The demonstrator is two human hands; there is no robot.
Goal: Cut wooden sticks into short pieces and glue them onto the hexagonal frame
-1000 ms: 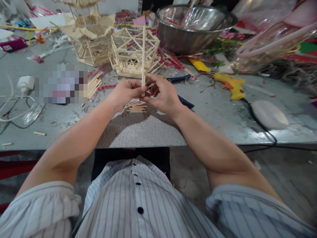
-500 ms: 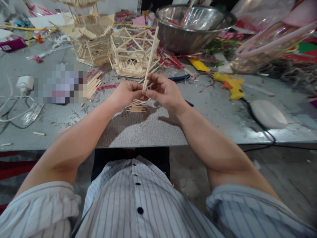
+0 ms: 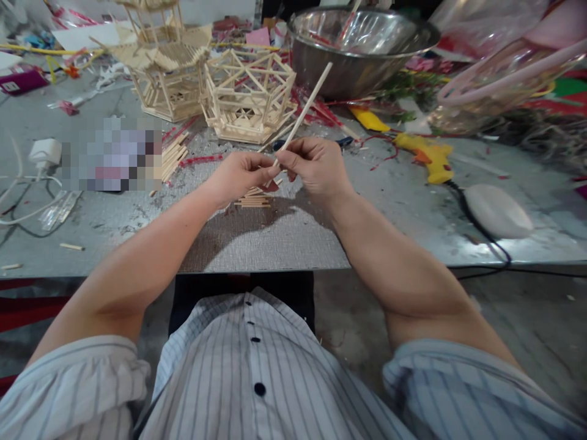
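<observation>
Head view: one wooden stick [image 3: 306,111], lower end pinched between fingertips of left hand [image 3: 236,177] and right hand [image 3: 317,168], tilted up-right above table [image 3: 257,241]. Two stick models behind (tiered tower [image 3: 165,73], hexagonal frame [image 3: 250,95]). One steel bowl [image 3: 362,52], one glue gun [image 3: 426,156].

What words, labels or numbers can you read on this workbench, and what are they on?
None can be read.
The white label on the magenta box: too small and blurred to read.
The pixelated patch on the grey tabletop: contents hidden.
The thin wooden stick in the left hand and right hand: no print.
</observation>
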